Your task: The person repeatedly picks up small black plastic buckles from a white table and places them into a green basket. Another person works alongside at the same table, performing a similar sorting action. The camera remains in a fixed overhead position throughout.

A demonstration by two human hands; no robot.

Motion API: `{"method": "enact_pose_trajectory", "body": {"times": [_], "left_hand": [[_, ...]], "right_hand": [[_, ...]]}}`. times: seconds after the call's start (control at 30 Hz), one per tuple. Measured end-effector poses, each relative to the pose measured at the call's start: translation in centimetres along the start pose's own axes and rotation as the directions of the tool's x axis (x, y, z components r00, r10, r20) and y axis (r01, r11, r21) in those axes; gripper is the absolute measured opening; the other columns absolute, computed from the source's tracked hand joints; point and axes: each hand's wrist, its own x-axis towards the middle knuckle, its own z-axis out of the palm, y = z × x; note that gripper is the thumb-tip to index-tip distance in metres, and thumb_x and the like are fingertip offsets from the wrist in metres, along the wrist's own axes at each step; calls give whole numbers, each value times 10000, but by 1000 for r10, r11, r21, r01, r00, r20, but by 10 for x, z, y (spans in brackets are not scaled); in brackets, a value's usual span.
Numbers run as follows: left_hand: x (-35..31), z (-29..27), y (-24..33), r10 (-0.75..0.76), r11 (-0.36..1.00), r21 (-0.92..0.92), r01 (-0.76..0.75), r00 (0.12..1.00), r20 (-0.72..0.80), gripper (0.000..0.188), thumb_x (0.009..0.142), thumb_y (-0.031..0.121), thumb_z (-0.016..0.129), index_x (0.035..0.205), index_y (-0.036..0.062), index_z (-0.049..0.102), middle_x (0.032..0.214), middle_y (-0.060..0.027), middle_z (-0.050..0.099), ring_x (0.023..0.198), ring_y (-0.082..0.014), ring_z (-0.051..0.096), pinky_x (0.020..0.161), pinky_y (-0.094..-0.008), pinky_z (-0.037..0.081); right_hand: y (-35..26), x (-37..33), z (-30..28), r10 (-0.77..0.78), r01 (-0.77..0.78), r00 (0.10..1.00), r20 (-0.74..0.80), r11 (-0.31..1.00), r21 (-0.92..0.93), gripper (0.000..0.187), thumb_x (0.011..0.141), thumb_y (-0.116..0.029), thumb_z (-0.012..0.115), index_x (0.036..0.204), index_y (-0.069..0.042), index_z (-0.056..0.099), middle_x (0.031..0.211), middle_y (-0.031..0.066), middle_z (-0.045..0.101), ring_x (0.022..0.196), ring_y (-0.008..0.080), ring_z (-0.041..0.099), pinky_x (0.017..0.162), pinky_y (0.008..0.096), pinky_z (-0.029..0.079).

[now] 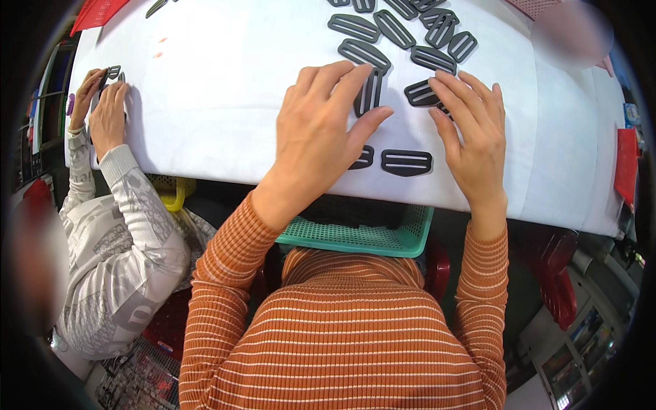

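Observation:
Black plastic slide buckles [393,29] with slots lie scattered on the white tabletop, several of them in a loose cluster at the far side. My left hand [314,119] is over the table with thumb and fingers apart, its fingertips by an upright-lying buckle [370,93]. My right hand [476,133] is open too, its curved fingers over a tilted buckle [418,94]; whether they touch it I cannot tell. Between my hands and nearer to me, a flat buckle [406,162] lies beside another buckle [362,158], which my left hand partly covers.
A green mesh basket [417,239] with dark contents sits at my lap, under the table edge. To the left, a co-worker's hands [109,117] hold a dark buckle-like piece. A yellow basket [175,195] is below that edge; a red tray [102,12] stands at the far left.

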Motion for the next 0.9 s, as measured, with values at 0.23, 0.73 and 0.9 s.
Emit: {"method": "enact_pose_trajectory", "body": {"times": [0.23,0.73,0.9], "left_hand": [[1,-20,-5,69,997,18,-76,966,249,367,800,68,751,1164,55,705,1157,-76,664,1081,-288,587,921,-411,490],[34,-11,-12,130,981,121,-149,980,153,389,780,-110,587,1109,38,733,1137,-90,698,1048,-272,633,865,-364,522],[44,-4,-25,132,987,93,-133,991,20,285,807,-33,632,1063,46,732,1150,-73,692,1035,-258,629,851,-369,503]], "right_hand": [[-10,-1,0,-77,74,991,112,997,36,276,812,-172,760,1085,-143,737,1174,-41,682,1180,215,574,1167,583,271],[50,-1,-41,197,-196,980,6,971,136,244,825,-122,738,1069,-131,749,1062,17,703,1005,213,620,1082,512,392],[65,-7,-39,-106,108,992,69,994,-35,258,825,-97,732,1081,-122,744,1024,40,708,977,213,630,1090,486,389]]}}
